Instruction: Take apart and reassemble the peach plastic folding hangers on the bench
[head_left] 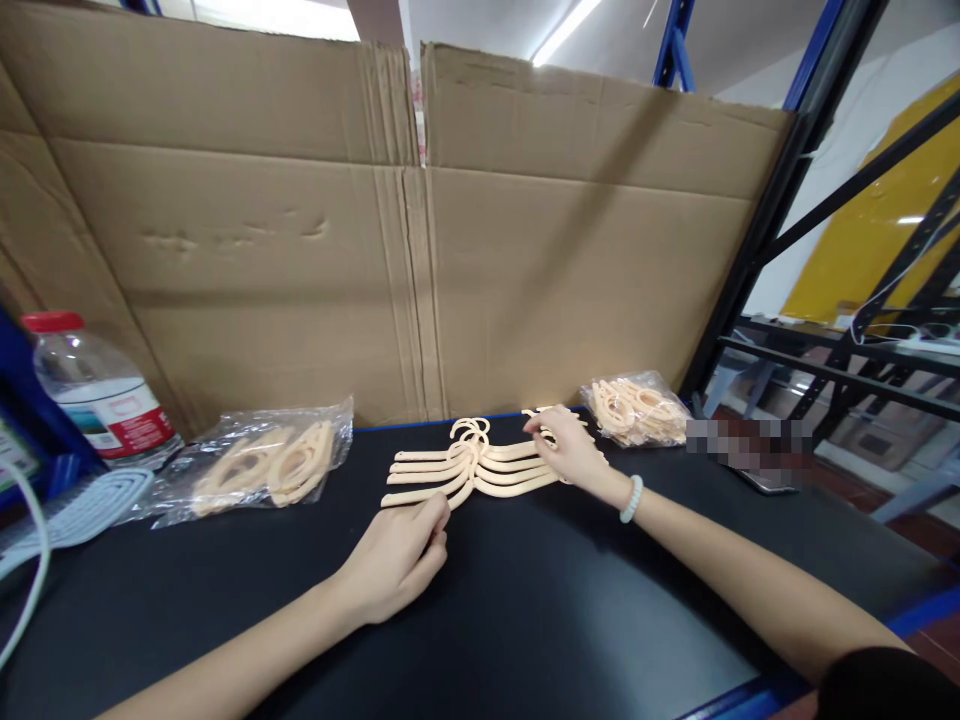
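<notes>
Several cream plastic clothes hangers [514, 478] lie in an overlapping row on the black tabletop, their hooks [469, 430] toward the back. My left hand [401, 560] is closed, with thumb and curled fingers at the left arm of the nearest hanger [409, 497]. Over the right ends of the row reaches my right hand [570, 455], a pale beaded bracelet on its wrist. Its fingers are bent but look apart, and what lies beneath the palm is hidden. Behind and beside that hand, parts of more cream pieces [585, 424] show.
Clear bags of cream hangers lie at left [262, 465] and right [637, 408]. A red-capped bottle [112, 395] and a light grey slotted object [90, 515] stand far left. Cardboard [585, 250] walls the back. A dark flat object, partly blurred, lies at right [750, 460].
</notes>
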